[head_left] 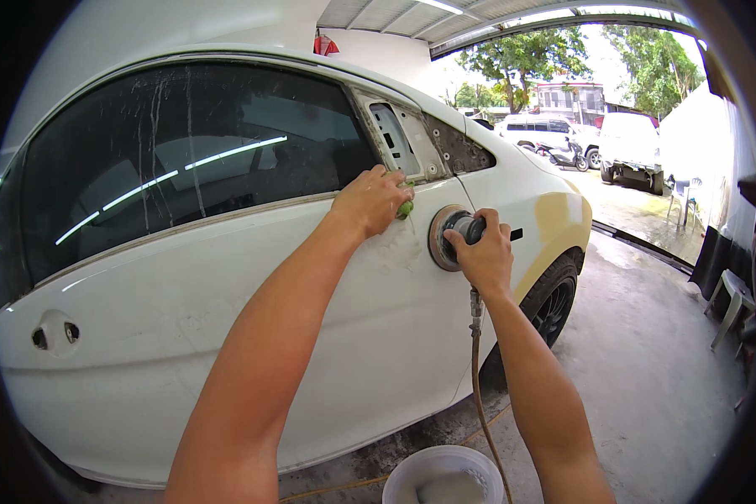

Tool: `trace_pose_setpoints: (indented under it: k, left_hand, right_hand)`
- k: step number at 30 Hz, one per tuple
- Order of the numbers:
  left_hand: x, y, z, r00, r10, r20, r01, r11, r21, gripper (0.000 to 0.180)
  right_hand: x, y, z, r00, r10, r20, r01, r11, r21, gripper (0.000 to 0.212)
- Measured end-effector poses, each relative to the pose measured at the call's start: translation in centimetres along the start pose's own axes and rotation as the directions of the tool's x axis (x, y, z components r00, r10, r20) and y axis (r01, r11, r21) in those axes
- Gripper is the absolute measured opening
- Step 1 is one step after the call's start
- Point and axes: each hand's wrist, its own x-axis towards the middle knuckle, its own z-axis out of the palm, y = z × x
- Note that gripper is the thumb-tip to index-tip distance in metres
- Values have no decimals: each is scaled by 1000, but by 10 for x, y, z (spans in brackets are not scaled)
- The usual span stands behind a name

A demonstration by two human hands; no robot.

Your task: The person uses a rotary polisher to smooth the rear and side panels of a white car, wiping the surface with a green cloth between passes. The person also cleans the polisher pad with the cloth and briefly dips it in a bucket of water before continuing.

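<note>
The white car door (328, 277) fills the middle, with dull smudges near the window's front corner. My left hand (371, 202) is closed on a small green cloth or sponge (406, 207), pressed against the door just below that corner. Which of the two it is, I cannot tell. My right hand (485, 252) grips an air sander (454, 237) by its dark body. The sander's round pad stands on edge, facing the door near its front seam. From the sander's lower end a brown air hose (477, 378) hangs down.
A white bucket (443, 479) with cloudy liquid stands below the hose. Ahead are the fender's beige filler patch (554, 220) and the front wheel (554, 301). A grey plastic stool (732, 304) is at the right. Parked vehicles (634, 147) stand outside the opening.
</note>
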Motion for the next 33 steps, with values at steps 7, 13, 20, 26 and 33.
trace_pose_setpoints:
  k: [7, 13, 20, 26, 33]
  left_hand:
    - [-95, -59, -32, 991, 84, -105, -94, 991, -96, 51]
    - [-302, -126, -102, 991, -51, -121, 57, 997, 51, 69]
    - [-477, -195, -165, 937, -206, -282, 245, 964, 107, 69]
    - [-500, -200, -151, 893, -286, -346, 349, 928, 132, 67]
    - [-500, -198, -150, 888, -271, -372, 351, 922, 166, 64]
  right_hand:
    - [6, 2, 1, 999, 20, -34, -19, 1000, 12, 63]
    - [-62, -119, 20, 972, -222, 71, 218, 973, 71, 59]
    - [-150, -268, 49, 888, -419, 192, 413, 908, 69, 56]
    - [-177, -290, 49, 700, -655, 285, 661, 745, 87, 57]
    - [-127, -241, 32, 863, -426, 271, 457, 888, -59, 59]
